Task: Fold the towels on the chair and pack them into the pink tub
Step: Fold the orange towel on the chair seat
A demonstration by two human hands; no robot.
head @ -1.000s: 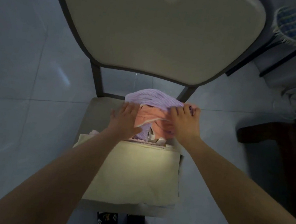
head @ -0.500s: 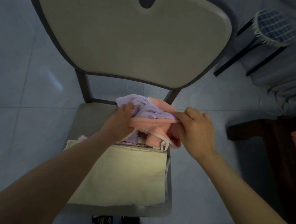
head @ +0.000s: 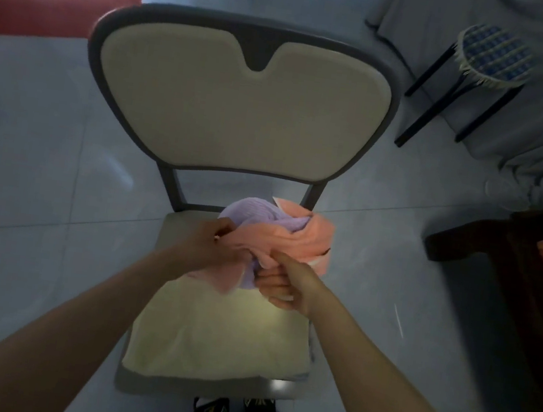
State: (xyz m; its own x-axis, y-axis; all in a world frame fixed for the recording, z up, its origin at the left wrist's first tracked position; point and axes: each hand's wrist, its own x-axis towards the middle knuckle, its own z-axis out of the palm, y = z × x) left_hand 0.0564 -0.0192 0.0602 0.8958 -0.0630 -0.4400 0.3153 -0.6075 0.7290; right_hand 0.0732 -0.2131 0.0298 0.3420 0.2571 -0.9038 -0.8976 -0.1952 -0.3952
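Both hands hold the same bundle at the back of the chair (head: 162, 236) seat. The right hand (head: 282, 285) is clenched on a bunch of pink towel (head: 296, 243) and purple towel (head: 255, 212) at the near edge; the left hand (head: 202, 248) pinches the pink cloth on the left side. The bundle lies just beyond the hands, toward the backrest, its long axis roughly left to right. The two towels are tangled, so they probably must be separated first. A folded cream towel (head: 222, 334) lies flat on the seat below the hands. The tub is not in view.

forearms (head: 36, 358) cut off, towel bundle (head: 279, 238) blurred
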